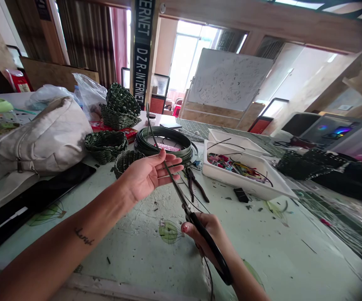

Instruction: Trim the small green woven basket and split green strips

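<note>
My left hand (155,173) is palm up over the table, its fingers stretched out. A long dark green strip (151,125) crosses those fingers beside the thumb, its upper part standing up in a narrow loop. My right hand (207,230) grips black-handled scissors (213,248), whose blades point up toward the left fingers and line up with the strip. Whether the blades touch the strip I cannot tell. A thin dark strand (210,276) hangs below my right hand. Behind my left hand lie a coil of green strip (146,142) and a small woven basket (121,161).
Pliers (196,186) lie beside a white tray (227,177) of colourful small items. More green woven baskets (105,146) stand left of the coil. A pale bag (52,133) and a black device (49,192) are at the left. Scraps dot the table (130,251).
</note>
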`<state>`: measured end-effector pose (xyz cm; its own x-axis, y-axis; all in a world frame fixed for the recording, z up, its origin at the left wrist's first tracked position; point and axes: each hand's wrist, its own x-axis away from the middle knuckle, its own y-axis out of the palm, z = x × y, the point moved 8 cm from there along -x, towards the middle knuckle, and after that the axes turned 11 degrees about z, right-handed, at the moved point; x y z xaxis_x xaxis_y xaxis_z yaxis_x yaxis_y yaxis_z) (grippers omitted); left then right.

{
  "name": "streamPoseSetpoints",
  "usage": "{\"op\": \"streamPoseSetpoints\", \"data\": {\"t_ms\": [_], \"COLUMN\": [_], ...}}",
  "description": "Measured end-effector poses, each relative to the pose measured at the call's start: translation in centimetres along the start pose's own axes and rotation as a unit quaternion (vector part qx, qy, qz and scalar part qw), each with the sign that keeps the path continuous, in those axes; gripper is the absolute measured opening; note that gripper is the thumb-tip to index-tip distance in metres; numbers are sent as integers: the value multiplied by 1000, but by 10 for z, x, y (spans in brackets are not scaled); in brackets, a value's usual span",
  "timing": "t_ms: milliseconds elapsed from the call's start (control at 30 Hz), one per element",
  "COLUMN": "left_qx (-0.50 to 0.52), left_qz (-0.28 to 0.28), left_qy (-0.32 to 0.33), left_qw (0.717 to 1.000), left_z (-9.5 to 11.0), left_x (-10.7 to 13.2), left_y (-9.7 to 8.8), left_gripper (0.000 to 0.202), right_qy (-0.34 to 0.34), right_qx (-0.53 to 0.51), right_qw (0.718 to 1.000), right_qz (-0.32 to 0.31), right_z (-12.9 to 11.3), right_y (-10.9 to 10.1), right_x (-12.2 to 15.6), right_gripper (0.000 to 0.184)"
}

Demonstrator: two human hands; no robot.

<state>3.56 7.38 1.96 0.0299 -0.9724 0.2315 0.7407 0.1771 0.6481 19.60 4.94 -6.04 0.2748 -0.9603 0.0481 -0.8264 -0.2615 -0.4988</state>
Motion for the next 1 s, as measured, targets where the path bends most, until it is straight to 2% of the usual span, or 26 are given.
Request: {"op": "streamPoseSetpoints", "data": {"t_ms": [167,600,800,1000], "left_qx": [-6,-9,-12,-8], "left_qz": [25,36,36,37], "left_qy": [10,8,9,10], "left_qw": [1000,999,999,999], "left_z": [-2,-16,-16,-15], "left_x": [5,10,11,11], "left_y": [2,7,6,6], "left_gripper": [25,23,22,22], "right_qy": [1,-21,-24,-4], "right_qx": [2,25,59,16], "right_qw": [1000,999,998,1000], "right_qz": [-12,-34,7,2], "right_z": [-5,-11,-10,-8], "right_y": [-1,-8,-10,-5], "right_x": [2,6,4,4], "right_gripper": [63,60,60,61]}}
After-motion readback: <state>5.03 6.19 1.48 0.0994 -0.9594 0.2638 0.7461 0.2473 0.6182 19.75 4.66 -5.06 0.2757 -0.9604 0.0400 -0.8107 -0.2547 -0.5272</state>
